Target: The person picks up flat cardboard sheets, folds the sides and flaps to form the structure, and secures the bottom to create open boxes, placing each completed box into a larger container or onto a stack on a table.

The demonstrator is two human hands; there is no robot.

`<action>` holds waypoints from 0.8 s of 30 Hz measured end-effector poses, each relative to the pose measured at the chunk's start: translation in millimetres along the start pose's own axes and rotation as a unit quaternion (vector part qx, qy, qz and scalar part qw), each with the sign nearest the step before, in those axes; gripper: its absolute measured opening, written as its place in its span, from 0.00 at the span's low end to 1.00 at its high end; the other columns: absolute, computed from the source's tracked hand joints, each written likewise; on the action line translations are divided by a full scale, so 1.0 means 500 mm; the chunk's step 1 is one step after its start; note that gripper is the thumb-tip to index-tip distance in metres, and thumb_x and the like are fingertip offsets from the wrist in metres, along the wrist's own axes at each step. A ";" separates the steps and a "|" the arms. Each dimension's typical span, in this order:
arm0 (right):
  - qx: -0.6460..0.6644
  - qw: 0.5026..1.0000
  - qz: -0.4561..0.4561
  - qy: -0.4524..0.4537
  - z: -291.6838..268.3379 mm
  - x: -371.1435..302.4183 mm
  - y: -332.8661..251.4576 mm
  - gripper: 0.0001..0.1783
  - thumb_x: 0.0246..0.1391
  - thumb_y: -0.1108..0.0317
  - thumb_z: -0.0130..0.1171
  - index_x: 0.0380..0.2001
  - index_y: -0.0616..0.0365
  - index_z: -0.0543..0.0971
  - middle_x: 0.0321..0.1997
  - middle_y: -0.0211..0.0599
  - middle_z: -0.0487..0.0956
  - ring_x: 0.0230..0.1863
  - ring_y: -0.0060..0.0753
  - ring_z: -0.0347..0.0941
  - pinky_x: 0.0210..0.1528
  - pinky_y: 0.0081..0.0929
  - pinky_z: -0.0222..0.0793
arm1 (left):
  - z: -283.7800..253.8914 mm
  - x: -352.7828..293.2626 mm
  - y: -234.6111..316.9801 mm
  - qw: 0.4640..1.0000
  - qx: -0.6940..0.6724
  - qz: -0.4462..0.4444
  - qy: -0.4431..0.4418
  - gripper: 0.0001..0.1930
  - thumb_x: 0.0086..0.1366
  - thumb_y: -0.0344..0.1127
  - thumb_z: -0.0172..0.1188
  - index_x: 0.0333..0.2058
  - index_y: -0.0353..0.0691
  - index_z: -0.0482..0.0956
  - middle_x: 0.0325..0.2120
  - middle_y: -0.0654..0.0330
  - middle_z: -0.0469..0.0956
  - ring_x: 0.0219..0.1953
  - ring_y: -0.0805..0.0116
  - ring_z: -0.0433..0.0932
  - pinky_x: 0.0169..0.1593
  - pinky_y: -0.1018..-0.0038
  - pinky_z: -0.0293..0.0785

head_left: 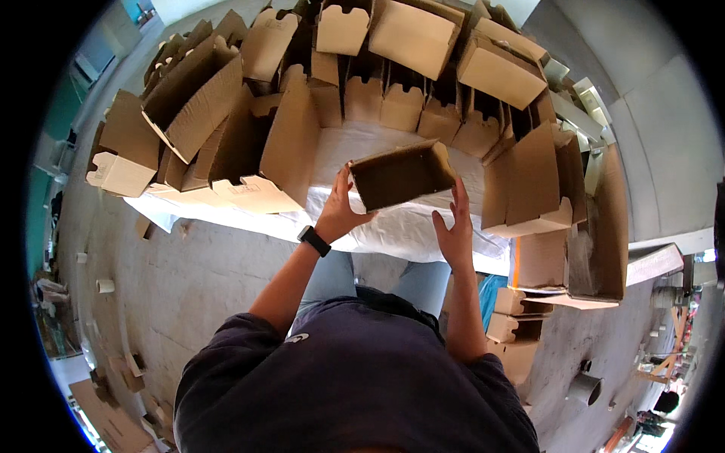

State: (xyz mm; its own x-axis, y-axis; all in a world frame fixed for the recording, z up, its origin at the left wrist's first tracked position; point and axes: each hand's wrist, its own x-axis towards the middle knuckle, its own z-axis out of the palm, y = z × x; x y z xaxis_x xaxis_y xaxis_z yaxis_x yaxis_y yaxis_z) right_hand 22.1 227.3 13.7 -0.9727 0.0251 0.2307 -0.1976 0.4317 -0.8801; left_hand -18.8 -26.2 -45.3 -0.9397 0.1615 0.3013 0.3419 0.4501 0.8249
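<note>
A small open-topped cardboard box [408, 178] sits in front of me above a white-covered table, tilted so its dark inside faces me. My left hand [341, 210] grips its left end, with the fingers up along the side and the thumb at the near bottom corner. A black watch [313, 240] is on that wrist. My right hand [455, 226] is at the box's right end. Its fingertips touch the edge there, while the thumb is spread away from the cardboard. Whether the box's underside rests on the table, I cannot tell.
Several cardboard bins line the table [343, 143]: a tall bin [291, 143] at left, a row of bins [400, 106] behind, a bin [529, 181] at right. More small boxes [513, 332] stand low at my right. A grey pipe piece [585, 389] lies on the floor.
</note>
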 end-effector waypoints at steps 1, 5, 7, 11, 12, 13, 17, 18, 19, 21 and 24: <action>-0.001 1.000 -0.006 0.002 -0.001 -0.001 -0.003 0.44 0.53 0.81 0.56 0.70 0.49 0.50 0.72 0.45 0.53 0.72 0.46 0.50 0.68 0.43 0.54 | -0.001 0.001 0.010 1.000 0.002 0.003 0.005 0.60 0.43 0.37 0.76 0.66 0.32 0.40 0.63 0.42 0.53 0.64 0.49 0.58 0.64 0.62 0.65; -0.167 0.971 -0.149 0.087 0.024 -0.014 -0.094 0.43 0.49 0.76 0.60 0.67 0.55 0.54 0.71 0.51 0.53 0.72 0.53 0.47 0.70 0.46 0.47 | 0.026 -0.007 0.054 0.993 0.080 -0.010 0.082 0.60 0.41 0.37 0.77 0.65 0.30 0.43 0.59 0.41 0.56 0.62 0.45 0.59 0.63 0.59 0.61; -0.172 0.967 -0.183 0.042 0.054 -0.023 -0.134 0.42 0.50 0.68 0.62 0.67 0.57 0.56 0.70 0.50 0.57 0.71 0.52 0.51 0.69 0.56 0.42 | 0.066 -0.004 0.084 0.987 0.047 0.005 0.156 0.60 0.38 0.38 0.78 0.64 0.29 0.45 0.55 0.41 0.59 0.56 0.42 0.61 0.60 0.57 0.61; -0.239 0.955 -0.174 0.027 0.093 -0.029 -0.126 0.40 0.50 0.65 0.63 0.65 0.59 0.59 0.67 0.45 0.62 0.69 0.47 0.55 0.69 0.56 0.39 | 0.105 -0.030 0.111 0.984 0.060 -0.001 0.170 0.62 0.39 0.40 0.78 0.65 0.29 0.42 0.57 0.39 0.57 0.58 0.41 0.59 0.62 0.55 0.57; -0.249 0.953 -0.169 0.021 0.098 -0.028 -0.120 0.39 0.50 0.65 0.63 0.64 0.58 0.59 0.66 0.44 0.63 0.69 0.46 0.57 0.69 0.58 0.38 | 0.105 -0.037 0.112 0.983 0.059 -0.009 0.171 0.62 0.40 0.40 0.78 0.65 0.30 0.41 0.57 0.39 0.56 0.58 0.41 0.58 0.62 0.55 0.57; -0.259 0.951 -0.167 0.015 0.096 -0.028 -0.113 0.39 0.50 0.64 0.62 0.64 0.59 0.60 0.65 0.43 0.65 0.68 0.45 0.58 0.69 0.59 0.38 | 0.105 -0.043 0.111 0.983 0.059 -0.016 0.173 0.62 0.40 0.39 0.77 0.65 0.30 0.41 0.57 0.39 0.56 0.59 0.41 0.58 0.62 0.55 0.57; -0.267 0.948 -0.175 0.005 0.089 -0.032 -0.105 0.30 0.49 0.66 0.61 0.57 0.57 0.69 0.56 0.39 0.73 0.63 0.41 0.64 0.68 0.61 0.39 | 0.093 -0.053 0.103 0.985 0.081 -0.006 0.151 0.60 0.42 0.35 0.75 0.66 0.31 0.39 0.58 0.39 0.54 0.60 0.41 0.57 0.64 0.56 0.58; -0.274 0.944 -0.183 -0.003 0.086 -0.033 -0.102 0.27 0.49 0.66 0.61 0.54 0.57 0.71 0.53 0.37 0.74 0.62 0.40 0.65 0.68 0.60 0.40 | 0.092 -0.054 0.105 0.986 0.086 -0.024 0.140 0.60 0.42 0.35 0.76 0.66 0.30 0.39 0.58 0.39 0.54 0.60 0.41 0.58 0.63 0.56 0.59; -0.281 0.940 -0.192 -0.012 0.086 -0.033 -0.100 0.24 0.49 0.67 0.61 0.51 0.56 0.74 0.51 0.36 0.76 0.61 0.39 0.66 0.68 0.59 0.41 | 0.091 -0.054 0.107 0.987 0.083 -0.022 0.139 0.60 0.42 0.35 0.75 0.66 0.30 0.39 0.58 0.38 0.55 0.60 0.40 0.58 0.63 0.56 0.59; -0.270 0.939 -0.214 -0.022 0.091 -0.031 -0.097 0.17 0.48 0.68 0.61 0.44 0.55 0.77 0.45 0.33 0.78 0.58 0.37 0.68 0.69 0.57 0.42 | 0.087 -0.053 0.109 0.987 0.077 -0.019 0.141 0.60 0.42 0.35 0.75 0.66 0.30 0.38 0.58 0.38 0.55 0.60 0.40 0.58 0.63 0.56 0.59; -0.260 0.936 -0.236 -0.024 0.094 -0.031 -0.103 0.11 0.47 0.70 0.62 0.37 0.56 0.79 0.39 0.32 0.80 0.54 0.36 0.72 0.68 0.54 0.45 | 0.092 -0.059 0.094 0.989 0.059 -0.022 0.135 0.61 0.40 0.33 0.75 0.65 0.28 0.39 0.57 0.39 0.57 0.58 0.41 0.59 0.63 0.57 0.59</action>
State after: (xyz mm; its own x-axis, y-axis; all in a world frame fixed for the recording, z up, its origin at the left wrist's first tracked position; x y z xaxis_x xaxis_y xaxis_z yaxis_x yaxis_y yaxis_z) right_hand 41.6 162.3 35.6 -0.7993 -0.3137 0.5126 -0.5326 0.7649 -0.3623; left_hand 24.9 30.5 -37.6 -0.9136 -0.0937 0.3956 0.2826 0.5532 0.7837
